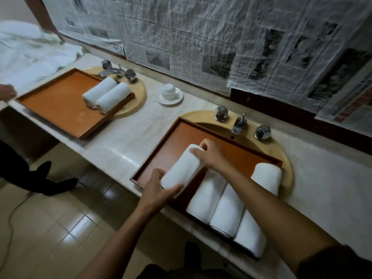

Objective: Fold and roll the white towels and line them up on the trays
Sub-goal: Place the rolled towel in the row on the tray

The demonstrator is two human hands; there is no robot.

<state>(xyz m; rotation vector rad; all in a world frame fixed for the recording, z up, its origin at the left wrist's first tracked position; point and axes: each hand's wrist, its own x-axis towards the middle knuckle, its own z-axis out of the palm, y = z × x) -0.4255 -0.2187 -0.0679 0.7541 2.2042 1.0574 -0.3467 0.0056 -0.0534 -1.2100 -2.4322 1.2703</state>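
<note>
Marble table (128, 141) under a newspapered wall carries two trays. Over the near tray (161, 156) we hold a rolled towel (181, 168): our left hand (159, 190) curls round its near end, and our right hand (213, 156) pinches its far end. It lies just beside the rolls (225, 210) lined up at that tray's right end.

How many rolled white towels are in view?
7 towels: two on the far brown wooden tray, one held by both hands, three abreast on the near tray, one by its right rim; forearm may hide others.
</note>
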